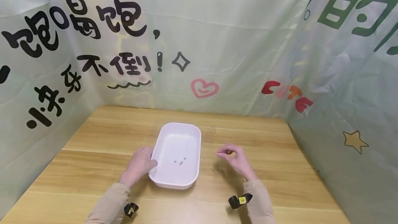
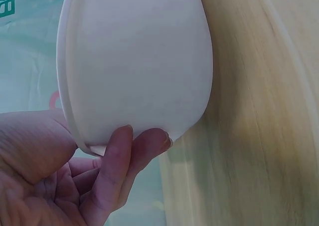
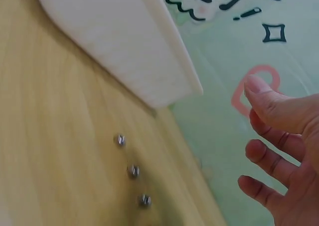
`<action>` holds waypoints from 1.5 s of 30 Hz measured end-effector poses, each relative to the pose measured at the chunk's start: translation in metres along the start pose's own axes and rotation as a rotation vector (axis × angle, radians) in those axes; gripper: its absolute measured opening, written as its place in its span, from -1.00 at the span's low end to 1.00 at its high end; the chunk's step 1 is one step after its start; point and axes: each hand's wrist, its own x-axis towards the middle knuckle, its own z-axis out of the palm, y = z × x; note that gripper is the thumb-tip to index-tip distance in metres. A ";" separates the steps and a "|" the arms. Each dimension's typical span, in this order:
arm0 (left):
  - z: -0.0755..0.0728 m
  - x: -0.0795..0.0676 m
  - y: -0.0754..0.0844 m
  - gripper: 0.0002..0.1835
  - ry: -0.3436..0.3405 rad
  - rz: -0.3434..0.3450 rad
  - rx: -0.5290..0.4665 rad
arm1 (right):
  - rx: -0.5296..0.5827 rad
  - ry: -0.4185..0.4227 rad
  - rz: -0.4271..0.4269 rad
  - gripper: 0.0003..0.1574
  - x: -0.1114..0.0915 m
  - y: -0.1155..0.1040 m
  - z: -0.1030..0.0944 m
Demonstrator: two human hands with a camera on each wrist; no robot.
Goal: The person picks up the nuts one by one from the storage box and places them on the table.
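A white plastic tub (image 1: pixel 175 185) sits upright on the wooden table. My left hand (image 1: pixel 140 163) grips its left rim, thumb on top of the edge. In the left wrist view the fingers (image 2: pixel 117 156) lie against the tub's outer wall. Several small shiny metal balls (image 1: pixel 181 162) are on the tub's floor. To the right of the tub, my right hand (image 1: pixel 234 158) is raised over the table, thumb and index finger brought together, other fingers loosely curled. I cannot tell whether a ball is between those fingertips. Three metal balls (image 3: pixel 133 171) lie in a row below this hand.
The wooden table (image 1: pixel 248 134) extends around the tub. Printed fabric walls (image 1: pixel 236 54) stand along its back and both sides. A black wrist camera (image 1: pixel 240 201) is worn at the right cuff, another camera (image 1: pixel 131 210) at the left.
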 end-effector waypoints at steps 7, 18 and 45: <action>0.000 0.000 0.001 -0.93 0.004 0.007 0.011 | -0.047 0.017 0.039 -0.92 -0.017 0.013 -0.008; 0.000 0.000 -0.001 -0.94 0.000 -0.011 0.017 | -0.051 -0.019 0.208 -0.92 -0.034 0.027 -0.010; 0.001 0.001 -0.002 -0.95 0.000 0.006 0.036 | -0.111 -0.037 0.187 -0.90 -0.053 0.041 -0.001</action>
